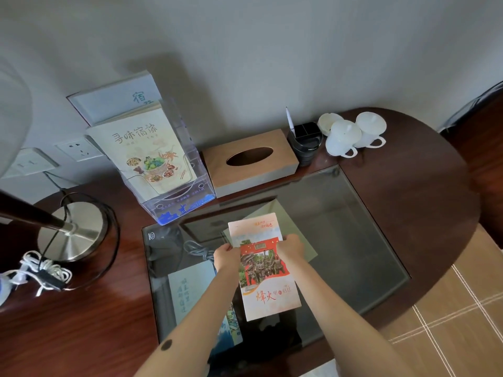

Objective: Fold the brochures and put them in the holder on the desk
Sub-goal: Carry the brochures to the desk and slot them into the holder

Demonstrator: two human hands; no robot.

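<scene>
Gripping a red-and-white brochure (265,268) by its side edges, the left hand (224,256) and right hand (292,247) close their fingers on the paper above the glass desk panel (353,235). Open glass lies at three o'clock of the brochure, up to the panel's right edge. At eleven o'clock stands the clear holder (174,186), a food-illustrated brochure (148,151) upright inside it. At one o'clock sits a wooden tissue box (250,161), then a black pen cup (306,144) with a white pen, and two lidded white mugs (353,136). More brochures (187,289) lie at eight o'clock. A lamp base (72,231) rests on the dark wooden desk (408,186) by the grey wall (245,50).
</scene>
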